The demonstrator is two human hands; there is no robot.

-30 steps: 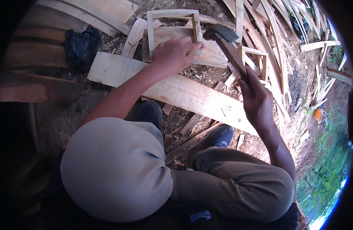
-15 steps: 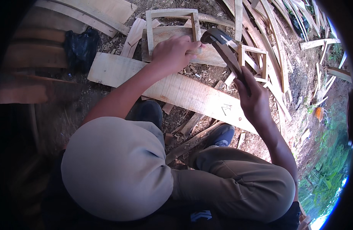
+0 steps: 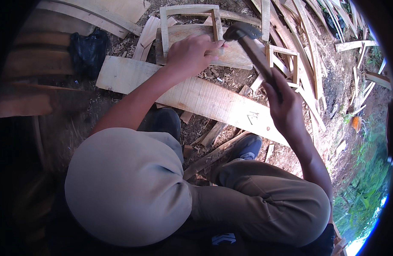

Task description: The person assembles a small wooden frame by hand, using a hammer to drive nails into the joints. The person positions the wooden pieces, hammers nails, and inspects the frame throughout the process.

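Observation:
A small rectangular wooden frame (image 3: 189, 9) stands on a board (image 3: 237, 59) lying on the ground. My left hand (image 3: 190, 53) is closed round the frame's near strip, thumb and forefinger pinched at its right end. Whether a nail is between those fingertips is too small to tell. My right hand (image 3: 286, 104) grips the handle of a claw hammer (image 3: 257, 57). The hammer's dark head is just right of my left fingertips, by the frame's corner.
A long plank (image 3: 196, 96) lies across the ground before my shoes. Another small wooden frame (image 3: 283, 51) sits at the right, beside many long strips (image 3: 309, 47). A black plastic bag (image 3: 89, 51) lies at the left. Wood shavings and offcuts (image 3: 213, 133) litter the ground.
The hammer head has shifted slightly up, and my right hand has moved a little to the right. My left hand keeps its hold on the frame, and the view has shifted slightly.

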